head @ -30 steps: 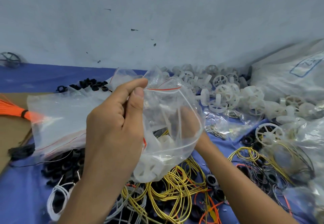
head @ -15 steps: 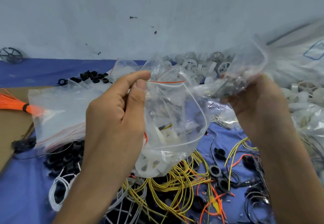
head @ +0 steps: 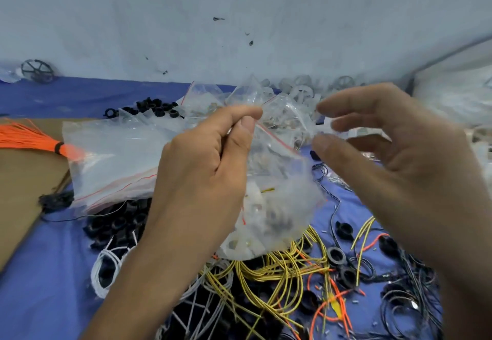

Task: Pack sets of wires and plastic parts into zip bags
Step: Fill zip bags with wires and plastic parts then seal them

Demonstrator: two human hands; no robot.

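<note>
I log right hand (head: 394,169), lately gripping, now spread empty beside the zip bag (head: 279,201) the left hand (head: 202,169) pinches; sealing likely next.

Small parts-packing workbench, likely a workshop. Below the left hand (head: 202,179), loose yellow wires (head: 269,267) lie on blue cloth (head: 40,299); stacked zip bags (head: 111,158) to its left, white plastic wheels (head: 300,89) heaped beyond against a scuffed pale wall (head: 239,6).
</note>
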